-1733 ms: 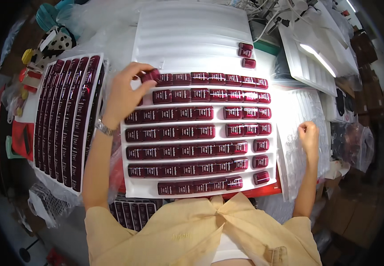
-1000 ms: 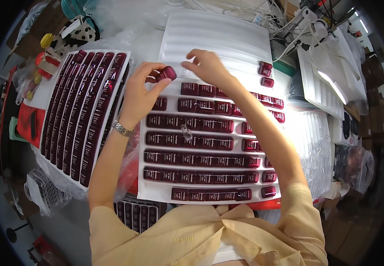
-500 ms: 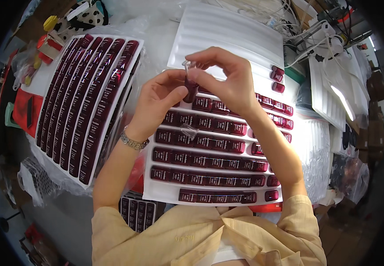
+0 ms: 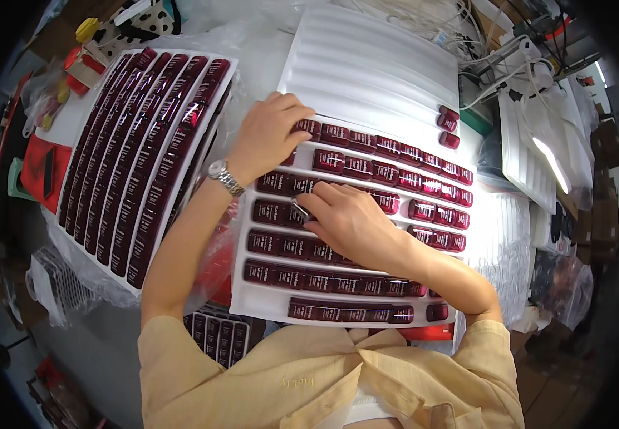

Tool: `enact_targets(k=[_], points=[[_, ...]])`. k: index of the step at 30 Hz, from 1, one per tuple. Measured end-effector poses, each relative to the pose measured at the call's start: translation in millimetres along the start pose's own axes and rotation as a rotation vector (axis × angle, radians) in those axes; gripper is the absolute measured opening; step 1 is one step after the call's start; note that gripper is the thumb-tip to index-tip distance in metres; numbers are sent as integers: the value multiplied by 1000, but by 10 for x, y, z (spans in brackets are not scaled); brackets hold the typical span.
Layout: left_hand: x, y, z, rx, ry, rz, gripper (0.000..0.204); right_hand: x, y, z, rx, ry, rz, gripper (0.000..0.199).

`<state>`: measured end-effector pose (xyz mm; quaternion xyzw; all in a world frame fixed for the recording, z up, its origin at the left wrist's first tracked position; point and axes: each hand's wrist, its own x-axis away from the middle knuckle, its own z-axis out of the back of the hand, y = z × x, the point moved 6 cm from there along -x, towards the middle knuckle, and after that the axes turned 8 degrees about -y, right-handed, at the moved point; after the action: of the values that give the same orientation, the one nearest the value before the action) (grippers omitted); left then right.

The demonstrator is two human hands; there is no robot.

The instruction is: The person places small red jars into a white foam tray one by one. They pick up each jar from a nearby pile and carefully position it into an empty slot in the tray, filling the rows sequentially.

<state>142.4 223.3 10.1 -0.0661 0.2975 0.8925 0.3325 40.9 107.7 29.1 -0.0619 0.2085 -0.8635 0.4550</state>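
Observation:
Rows of small dark red bottles (image 4: 356,168) with pale print lie in the grooves of a white ridged foam tray (image 4: 248,304) in front of me. At the left end of its top filled row, my left hand (image 4: 270,136) has thumb and fingers closed around a dark red bottle (image 4: 308,129). My right hand (image 4: 349,220) reaches over the middle rows, fingers bent. Its fingertips close on a small shiny, see-through piece (image 4: 300,209), partly hidden; I cannot make out its exact kind. The right palm and wrist cover some bottles beneath.
To the left stands a second white tray (image 4: 229,71) packed with dark red bottles, over clear plastic wrap. Two loose bottles (image 4: 449,129) lie at the foam's far right. White cables (image 4: 517,64) tangle at the back right. More bottles (image 4: 216,336) sit low by my left elbow.
My hands have parted from the bottle they held together. The left has set it at the top row's left end; the right has come down and nearer to the see-through piece.

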Motion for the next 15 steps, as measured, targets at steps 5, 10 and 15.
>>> enact_targets(k=[5,10,15], points=[[407,25,275,-89,-39,50,35,138,350,297,-595,108,-253,22],[431,181,306,106,32,-34,34,243,521,435,-1332,277,-379,23],[476,733,124,520,180,95,34,408,343,373,-1350,356,-462,27]])
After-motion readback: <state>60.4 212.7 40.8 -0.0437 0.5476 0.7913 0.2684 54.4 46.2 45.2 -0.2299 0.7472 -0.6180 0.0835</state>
